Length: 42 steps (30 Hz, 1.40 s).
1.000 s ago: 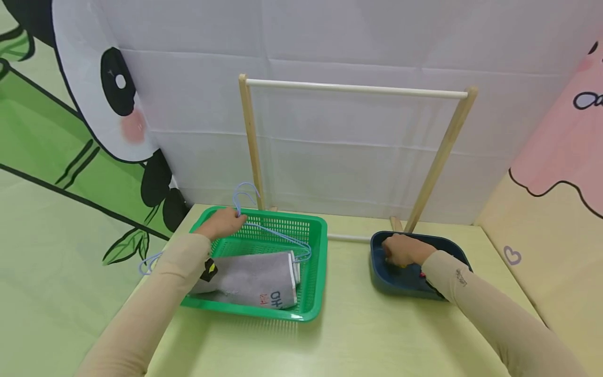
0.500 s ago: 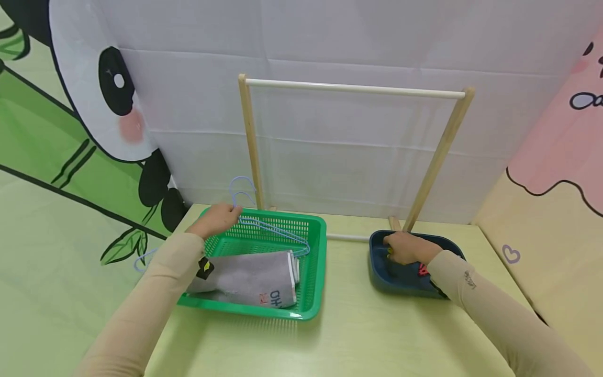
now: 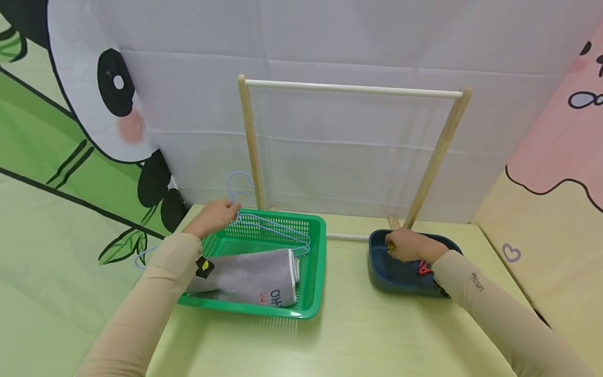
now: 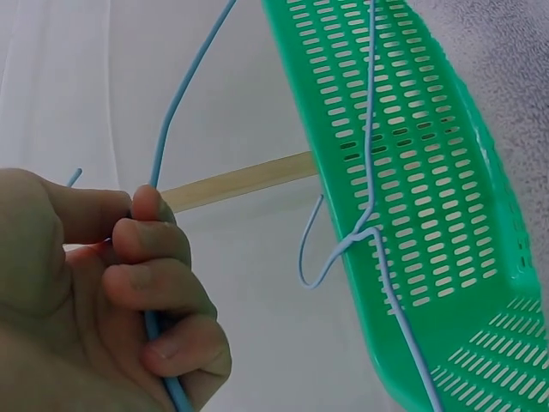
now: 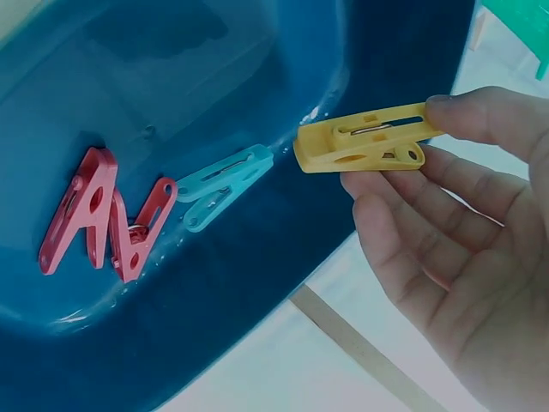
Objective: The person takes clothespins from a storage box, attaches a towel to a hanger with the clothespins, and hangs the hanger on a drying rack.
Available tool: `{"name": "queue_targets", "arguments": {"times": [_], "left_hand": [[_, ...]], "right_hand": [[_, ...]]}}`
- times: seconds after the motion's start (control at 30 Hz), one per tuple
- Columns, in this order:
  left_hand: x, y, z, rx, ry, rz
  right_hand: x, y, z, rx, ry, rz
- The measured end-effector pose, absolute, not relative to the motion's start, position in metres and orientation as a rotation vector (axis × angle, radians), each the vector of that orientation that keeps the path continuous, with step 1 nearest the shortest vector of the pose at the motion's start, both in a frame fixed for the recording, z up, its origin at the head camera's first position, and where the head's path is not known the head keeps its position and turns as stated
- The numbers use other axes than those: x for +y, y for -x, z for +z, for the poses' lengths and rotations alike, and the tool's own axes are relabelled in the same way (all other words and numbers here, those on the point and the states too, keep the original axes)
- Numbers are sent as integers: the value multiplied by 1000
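Note:
My left hand (image 3: pixel 214 217) grips a light blue wire hanger (image 4: pixel 176 107) near its neck, at the back left of the green basket (image 3: pixel 322 272). A second blue hanger (image 4: pixel 370 163) stands just beside it, its lower part within the basket. In the basket lies a folded grey towel (image 3: pixel 249 277) with a white edge. My right hand (image 3: pixel 409 246) pinches a yellow clothespin (image 5: pixel 364 142) between thumb and fingers, over the dark blue tub (image 3: pixel 377 269). Below it, a turquoise clothespin (image 5: pixel 225 184) and two red clothespins (image 5: pixel 79 210) lie on the tub's floor.
Behind the basket and tub stands a wooden rack with a white top rail (image 3: pixel 353 89). Its lower white bar (image 3: pixel 347 237) runs between the two containers. A pale yellow-green table (image 3: pixel 348 335) carries everything, with printed cloth walls around it.
My left hand has risen slightly and shifted left, lifting the hanger's hook higher. My right hand has come up a little with the yellow clothespin, and more of a red clothespin shows.

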<state>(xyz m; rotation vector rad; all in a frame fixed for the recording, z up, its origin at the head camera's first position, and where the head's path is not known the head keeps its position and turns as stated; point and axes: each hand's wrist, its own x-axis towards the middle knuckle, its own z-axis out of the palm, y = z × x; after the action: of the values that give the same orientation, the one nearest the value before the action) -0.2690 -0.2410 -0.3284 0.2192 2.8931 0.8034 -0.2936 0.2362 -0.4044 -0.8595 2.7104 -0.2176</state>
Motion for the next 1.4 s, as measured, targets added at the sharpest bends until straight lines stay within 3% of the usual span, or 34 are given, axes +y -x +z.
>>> {"name": "queue_targets", "arguments": {"times": [1.4], "left_hand": [[-232,240,-285,3110,-185,737]], "right_hand": [[240,253,-389,2740,788,-559]]}}
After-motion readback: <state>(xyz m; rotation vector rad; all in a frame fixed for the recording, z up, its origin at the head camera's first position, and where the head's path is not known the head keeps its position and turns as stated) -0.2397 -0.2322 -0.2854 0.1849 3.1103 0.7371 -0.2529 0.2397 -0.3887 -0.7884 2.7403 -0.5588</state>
